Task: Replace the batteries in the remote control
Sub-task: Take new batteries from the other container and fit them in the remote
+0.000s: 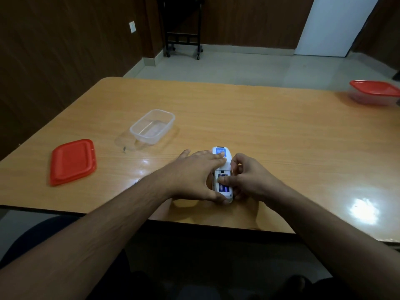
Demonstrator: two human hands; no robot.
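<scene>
Both bare forearms reach in from the bottom of the frame to the white plastic remote control (221, 169), lying back-up near the lower centre of the glossy wooden tabletop (259, 126). Left hand (194, 174) pins it, grip closed around its body; right hand (249, 180) presses a fingertip (220, 180) on the blue batteries (224, 187) in the open bay. Pressing off-centre could pop one out or skid the remote. Clear plastic tub (151, 126) and red lid (72, 162) sit well apart at left; nothing obstructs.

One remote control (221, 167), two clear containers (152, 126), two red lids (72, 161), two hands (194, 174).
</scene>
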